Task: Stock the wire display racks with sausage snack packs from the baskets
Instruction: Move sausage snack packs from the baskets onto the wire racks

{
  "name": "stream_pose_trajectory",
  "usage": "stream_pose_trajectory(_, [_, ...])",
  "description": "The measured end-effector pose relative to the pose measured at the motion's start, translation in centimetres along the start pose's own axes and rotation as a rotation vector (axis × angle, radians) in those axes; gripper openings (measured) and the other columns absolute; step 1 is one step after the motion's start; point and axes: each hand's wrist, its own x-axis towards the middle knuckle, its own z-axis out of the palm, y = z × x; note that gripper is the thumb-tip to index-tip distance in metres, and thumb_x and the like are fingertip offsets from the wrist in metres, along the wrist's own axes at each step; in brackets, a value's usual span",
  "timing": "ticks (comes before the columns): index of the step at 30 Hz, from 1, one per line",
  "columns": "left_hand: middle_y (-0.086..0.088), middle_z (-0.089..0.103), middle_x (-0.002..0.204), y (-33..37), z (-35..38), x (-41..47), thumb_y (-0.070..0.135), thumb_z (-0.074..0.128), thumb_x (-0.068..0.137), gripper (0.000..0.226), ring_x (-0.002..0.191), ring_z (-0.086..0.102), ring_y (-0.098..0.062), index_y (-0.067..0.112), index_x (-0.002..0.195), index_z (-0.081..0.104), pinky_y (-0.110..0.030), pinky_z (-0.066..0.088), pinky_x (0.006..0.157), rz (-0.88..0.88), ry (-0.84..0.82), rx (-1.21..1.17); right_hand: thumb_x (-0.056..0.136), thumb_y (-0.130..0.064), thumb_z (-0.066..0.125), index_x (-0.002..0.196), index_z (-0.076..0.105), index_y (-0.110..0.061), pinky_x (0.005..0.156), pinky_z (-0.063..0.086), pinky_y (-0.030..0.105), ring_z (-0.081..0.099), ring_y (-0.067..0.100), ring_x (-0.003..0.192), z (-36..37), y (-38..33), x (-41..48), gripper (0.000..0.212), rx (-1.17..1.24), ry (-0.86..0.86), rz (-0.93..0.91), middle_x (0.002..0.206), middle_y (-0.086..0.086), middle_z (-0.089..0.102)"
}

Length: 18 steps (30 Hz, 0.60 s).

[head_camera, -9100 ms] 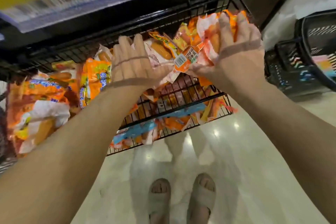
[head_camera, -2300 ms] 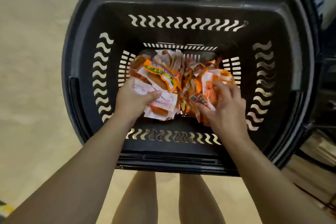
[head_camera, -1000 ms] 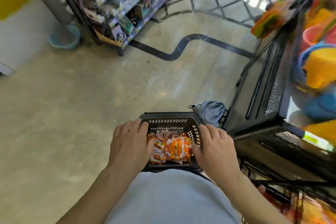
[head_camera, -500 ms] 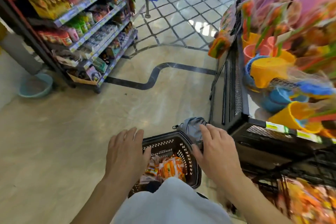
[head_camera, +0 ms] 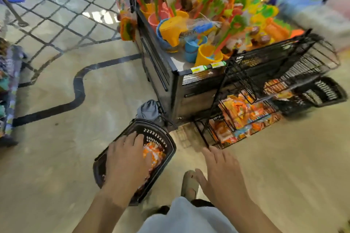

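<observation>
**Two baskets, one rack, both my hands loose**

My left hand (head_camera: 126,159) hangs over the near black basket (head_camera: 157,134) on the floor, fingers straight and slightly spread, gripping nothing. The thumb lies right by the packs, but I cannot tell whether it touches them. In that basket sits a heap of orange-and-white sausage snack packs (head_camera: 154,154), mostly hidden under my palm, so I cannot count them.

My right hand (head_camera: 221,172) is apart from the basket, over bare floor, fingers spread wide and holding nothing. My sandalled foot (head_camera: 189,181) shows just below it.

The wire display rack (head_camera: 225,81) stands to the right of the basket, against the dark toy stand (head_camera: 170,81). Its lower tiers hold more orange packs (head_camera: 244,111), piled loosely; blur keeps me from counting packs or tiers exactly.

A second black basket (head_camera: 325,91) sits on the floor beyond the rack at the far right; its contents are too blurred to tell. That makes two baskets and one rack.

A grey bag (head_camera: 149,109) rests between the near basket and the stand. On top of the stand, coloured plastic buckets (head_camera: 174,30) crowd together.
</observation>
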Motion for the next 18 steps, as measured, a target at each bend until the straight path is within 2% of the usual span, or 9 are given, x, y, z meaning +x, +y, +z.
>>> stream_pose_trajectory(5, [0.003,0.042,0.159,5.8,1.1,-0.6,0.054,0.043,0.1,0.061,0.145,0.039,-0.022,0.024,0.153,0.04,-0.041,0.03,0.119,0.195,-0.059,0.031,0.064,-0.049,0.091,0.122,0.073,-0.013,0.08,0.061,0.049,0.071,0.035,0.101,1.2,4.4,-3.9,0.07,-0.002,0.046,0.157,0.118,0.011,0.074])
stream_pose_trajectory(7, [0.004,0.04,0.161,13.0,1.8,-1.2,0.056,0.044,0.1,0.063,0.147,0.036,-0.021,0.025,0.155,0.039,-0.041,0.028,0.121,0.319,-0.083,0.071,0.066,-0.048,0.09,0.124,0.071,-0.012,0.081,0.061,0.049,0.071,0.036,0.102,1.7,10.3,-6.9,0.071,0.023,0.031,0.301,0.119,0.012,0.073])
stream_pose_trajectory(11, [0.004,0.04,0.16,16.9,2.8,-1.5,0.057,0.046,0.098,0.062,0.147,0.035,-0.02,0.027,0.152,0.04,-0.04,0.027,0.122,0.363,-0.103,0.125,0.07,-0.047,0.089,0.121,0.072,-0.012,0.082,0.061,0.049,0.071,0.035,0.102,2.2,14.3,-7.8,0.064,0.059,0.065,0.338,0.117,0.011,0.073])
stream_pose_trajectory(18, [0.006,0.034,0.163,32.8,5.6,-5.3,0.059,0.041,0.1,0.063,0.149,0.031,-0.02,0.029,0.155,0.035,-0.038,0.025,0.121,0.388,-0.132,0.125,0.07,-0.041,0.09,0.121,0.071,-0.009,0.079,0.059,0.048,0.07,0.037,0.099,2.9,29.7,-10.6,0.064,0.094,0.161,0.379,0.116,0.013,0.072])
